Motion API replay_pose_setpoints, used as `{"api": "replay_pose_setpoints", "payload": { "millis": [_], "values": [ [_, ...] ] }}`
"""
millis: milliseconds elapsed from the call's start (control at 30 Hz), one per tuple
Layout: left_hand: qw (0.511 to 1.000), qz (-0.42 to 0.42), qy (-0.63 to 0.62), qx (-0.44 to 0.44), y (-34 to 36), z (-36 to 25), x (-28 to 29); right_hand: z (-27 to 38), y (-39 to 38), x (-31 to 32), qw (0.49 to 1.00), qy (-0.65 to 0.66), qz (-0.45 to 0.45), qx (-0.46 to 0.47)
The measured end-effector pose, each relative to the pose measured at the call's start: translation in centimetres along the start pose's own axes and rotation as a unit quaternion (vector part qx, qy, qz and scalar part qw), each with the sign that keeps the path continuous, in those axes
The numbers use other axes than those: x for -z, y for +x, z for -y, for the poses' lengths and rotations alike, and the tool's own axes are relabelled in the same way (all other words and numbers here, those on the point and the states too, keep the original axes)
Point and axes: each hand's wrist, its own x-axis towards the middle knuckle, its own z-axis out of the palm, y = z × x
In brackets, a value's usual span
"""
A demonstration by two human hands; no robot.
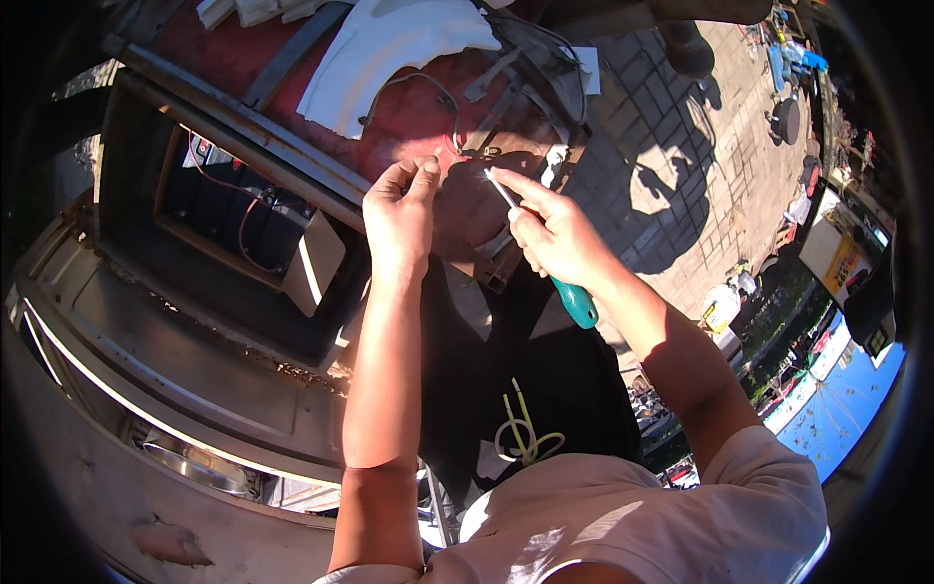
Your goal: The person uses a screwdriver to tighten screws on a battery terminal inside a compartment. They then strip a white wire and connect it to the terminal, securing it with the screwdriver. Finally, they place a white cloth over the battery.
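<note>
My right hand (556,237) is wrapped round a screwdriver (576,304) with a green handle and a thin metal shaft. The handle points down toward me, and the index finger stretches along the shaft close to its tip. To its left, my left hand (401,216) is raised with thumb and fingertips pinched together. Whatever it pinches, if anything, is too small to make out. Just beyond both hands lies a red surface (404,112), and a thin wire (455,117) curves across it.
White sheet material (389,49) covers part of the red surface. A metal-edged frame (263,127) runs along the left, above an open box (224,209) with a dark inside and reddish wires. Brick paving (642,107) lies at the right, with a yellow sign (844,263) beyond.
</note>
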Motion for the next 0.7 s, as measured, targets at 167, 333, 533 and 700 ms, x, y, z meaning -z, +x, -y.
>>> {"api": "replay_pose_setpoints", "payload": {
  "millis": [167,333,533,700],
  "values": [
    [0.86,0.034,0.42,-0.289,2.9,-0.2,-1.7,-0.6,1.4,0.8,0.992,0.093,-0.05,-0.075],
    [0.761,0.133,0.555,-0.309,4.9,0.2,-1.8,-1.7,2.0,1.4,0.989,0.123,-0.047,-0.073],
    [0.656,0.165,0.655,-0.336,6.2,0.4,-1.8,-2.2,1.8,1.4,0.986,0.148,-0.053,-0.062],
    [0.664,0.196,0.608,-0.389,4.4,0.7,-1.7,-2.0,1.2,2.1,0.986,0.143,-0.071,-0.052]
  ]
}}
